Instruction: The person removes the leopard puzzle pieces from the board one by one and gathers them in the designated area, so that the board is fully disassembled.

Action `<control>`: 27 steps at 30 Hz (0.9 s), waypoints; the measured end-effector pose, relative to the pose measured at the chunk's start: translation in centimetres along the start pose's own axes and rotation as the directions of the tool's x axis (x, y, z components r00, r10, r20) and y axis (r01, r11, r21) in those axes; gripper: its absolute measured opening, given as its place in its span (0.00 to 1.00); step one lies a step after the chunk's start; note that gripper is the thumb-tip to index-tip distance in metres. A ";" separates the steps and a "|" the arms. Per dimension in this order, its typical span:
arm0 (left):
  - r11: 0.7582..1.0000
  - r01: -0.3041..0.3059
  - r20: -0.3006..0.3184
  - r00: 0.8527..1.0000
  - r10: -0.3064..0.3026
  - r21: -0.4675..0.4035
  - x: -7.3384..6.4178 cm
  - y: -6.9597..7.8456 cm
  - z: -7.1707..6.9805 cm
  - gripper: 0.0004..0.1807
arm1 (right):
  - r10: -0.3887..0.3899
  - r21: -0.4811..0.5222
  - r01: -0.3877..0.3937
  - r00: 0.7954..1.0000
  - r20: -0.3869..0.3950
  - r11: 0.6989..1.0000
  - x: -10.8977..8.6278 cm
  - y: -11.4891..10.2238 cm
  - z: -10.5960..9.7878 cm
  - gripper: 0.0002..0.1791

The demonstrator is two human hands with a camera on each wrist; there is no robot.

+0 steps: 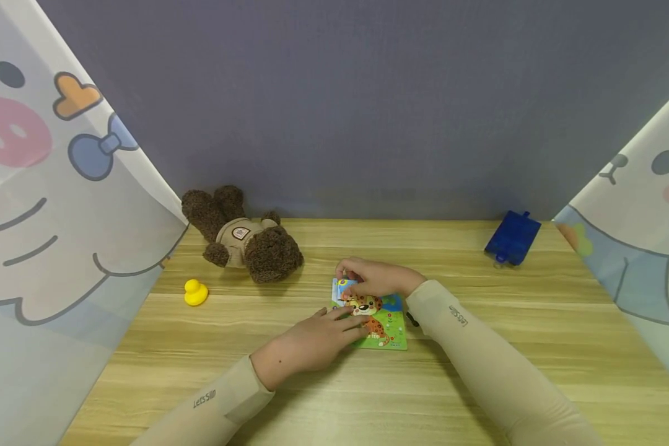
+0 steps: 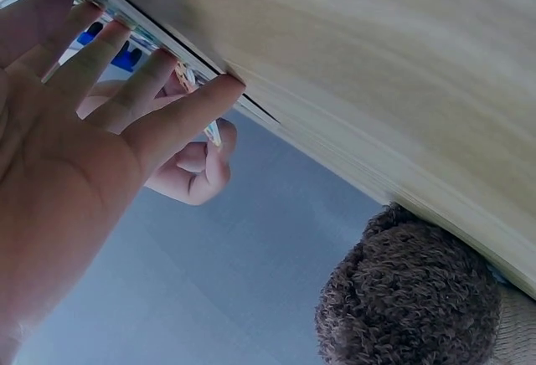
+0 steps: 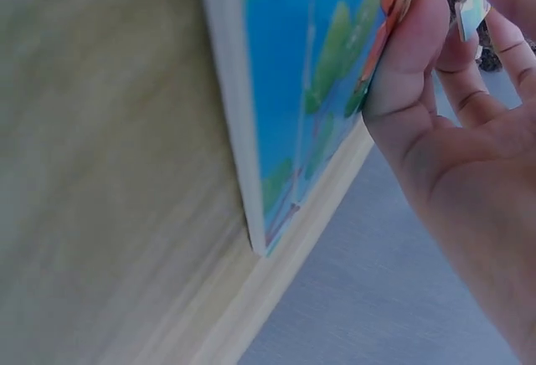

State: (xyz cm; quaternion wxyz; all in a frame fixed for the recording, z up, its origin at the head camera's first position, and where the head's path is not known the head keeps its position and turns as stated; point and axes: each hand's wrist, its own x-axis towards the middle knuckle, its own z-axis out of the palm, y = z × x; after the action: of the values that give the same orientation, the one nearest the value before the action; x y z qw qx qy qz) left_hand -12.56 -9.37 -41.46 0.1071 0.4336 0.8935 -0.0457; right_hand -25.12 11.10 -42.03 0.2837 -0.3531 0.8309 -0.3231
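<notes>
- Head view: I see the yellow duck [image 1: 196, 293], then the brown bear [image 1: 275, 255], both apart from the work.
- Left hand [image 1: 320, 339]: fingers spread, tips resting on the puzzle board [image 1: 397, 334], which lies on the tabletop [image 1: 368, 402].
- Puzzle piece [image 2: 214, 133]: raised at the board's far-left part. I judge the spotted-animal picture mostly assembled, this piece remaining; I cannot tell whether it is being seated or removed.
- Right hand [image 1: 378, 279]: pinches that piece.
- Blue pouch [image 1: 513, 238]: far right, untouched.
</notes>
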 end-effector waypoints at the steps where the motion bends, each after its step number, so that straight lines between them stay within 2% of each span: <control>1: 1.000 0.000 -0.001 1.000 0.000 -0.001 0.0 0.0 0.0 0.29 | -0.002 0.005 0.002 1.000 -0.001 1.000 0.0 0.0 0.0 0.14; 10: 1.000 0.012 0.015 1.000 -0.012 -0.018 0.0 0.0 0.0 0.30 | -0.027 0.049 0.027 1.000 0.012 0.998 0.0 0.2 0.0 0.13; 14: 0.999 0.016 0.025 1.000 -0.015 -0.028 0.0 0.0 0.1 0.30 | -0.004 0.076 0.003 1.000 0.005 0.997 -0.1 0.3 -0.1 0.12; 18: 0.999 0.017 0.019 1.000 -0.017 -0.027 0.0 0.1 0.1 0.30 | 0.040 0.189 -0.027 0.997 -0.064 0.982 -0.5 0.4 -0.6 0.13; 22: 1.000 0.013 0.010 1.000 -0.013 -0.020 0.0 0.1 0.0 0.31 | 0.065 0.335 -0.007 0.985 -0.162 0.942 -1.7 1.1 -1.4 0.13; 24: 1.000 0.011 0.004 1.000 -0.010 -0.024 0.0 0.1 -0.1 0.31 | 0.069 0.356 0.008 0.977 -0.204 0.934 -2.5 1.5 -1.9 0.12; 27: 0.999 0.019 0.010 1.000 -0.019 -0.034 0.0 0.1 -0.1 0.31 | 0.086 0.340 0.001 0.967 -0.239 0.940 -3.8 2.2 -2.6 0.11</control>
State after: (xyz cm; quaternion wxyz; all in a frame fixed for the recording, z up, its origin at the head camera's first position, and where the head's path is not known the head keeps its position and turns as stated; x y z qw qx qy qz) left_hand -12.46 -9.27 -41.39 0.1182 0.4232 0.8977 -0.0338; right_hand -25.60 16.12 -41.04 0.2399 -0.2376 0.7998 -0.4962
